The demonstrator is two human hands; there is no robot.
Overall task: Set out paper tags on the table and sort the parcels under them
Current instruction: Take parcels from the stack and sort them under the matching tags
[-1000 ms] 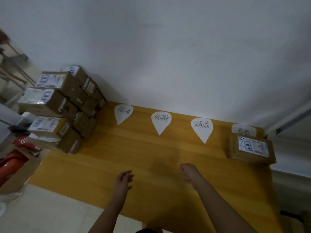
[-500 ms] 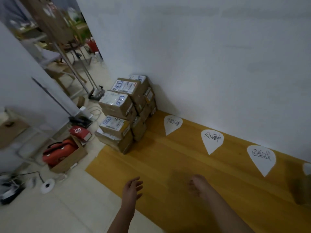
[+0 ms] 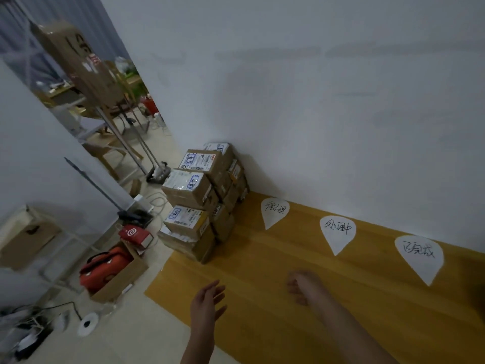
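A stack of brown cardboard parcels [image 3: 199,200] with white shipping labels stands at the left end of the yellow wooden table [image 3: 275,285], against the white wall. Three drop-shaped white paper tags with handwriting lie in a row along the wall: the left tag [image 3: 274,212], the middle tag [image 3: 337,232] and the right tag [image 3: 419,257]. My left hand [image 3: 207,304] hovers over the table's near left corner with fingers spread, holding nothing. My right hand [image 3: 301,286] is over the table with fingers loosely curled, empty. Both hands are well short of the parcels.
Left of the table, on the tiled floor, an open cardboard box [image 3: 118,274] holds a red bag [image 3: 102,266]. Cables [image 3: 154,203], a stand base [image 3: 157,174] and clutter lie further left. A doorway opens onto furniture behind. A white wall borders the table's far side.
The view has swung left: the single parcel and fourth tag at the right end have left the frame, and the parcel stack is now central. Both hands stay low and empty.
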